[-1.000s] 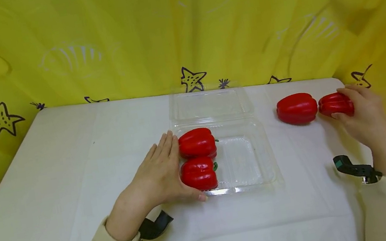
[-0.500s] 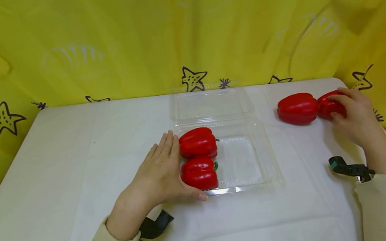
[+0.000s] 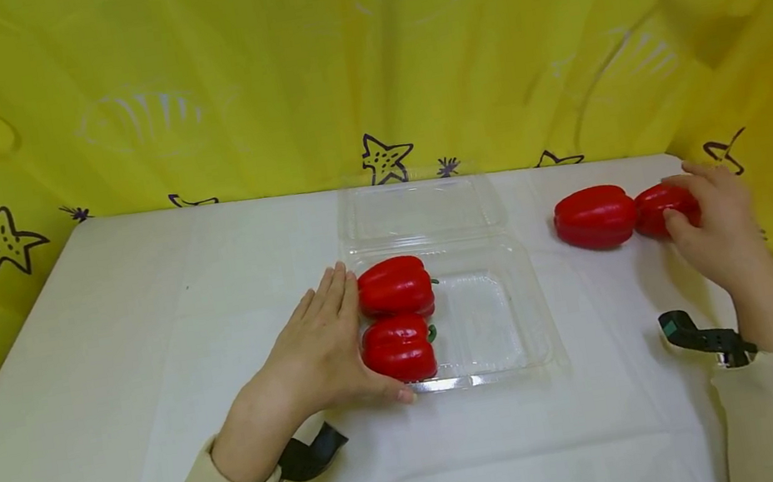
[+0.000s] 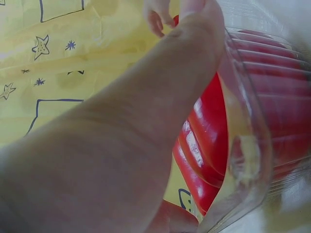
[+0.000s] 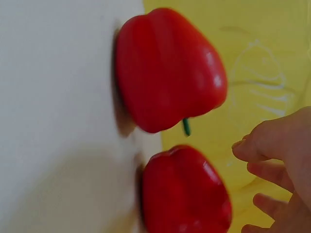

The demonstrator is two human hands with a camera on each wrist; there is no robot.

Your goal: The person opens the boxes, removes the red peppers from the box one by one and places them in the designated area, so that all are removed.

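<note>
My left hand (image 3: 318,361) lies against the left side of a clear plastic clamshell container (image 3: 541,318), fingers straight and thumb stretched along its front edge. Inside, on the left, lie two red bell peppers, the back one (image 3: 396,286) and the front one (image 3: 399,350), green stems facing right. In the left wrist view, red pepper (image 4: 286,111) shows through the ribbed wall. Two more red bell peppers sit end to end at the back right: a left one (image 3: 595,218) and a right one (image 3: 658,211). My right hand (image 3: 717,222) hovers by the right one; the right wrist view shows a gap between its loosely bent fingers and that pepper (image 5: 187,191).
The container's lid (image 3: 419,209) is folded back behind it, near the table's far edge. A white cloth (image 3: 113,385) covers the table. Yellow patterned fabric (image 3: 255,85) hangs behind and at both sides. Each wrist carries a black camera mount (image 3: 705,338).
My right hand first moved left over the right-hand pepper, which shifted slightly, then drew back a little to the right. The left hand and the container have stayed put.
</note>
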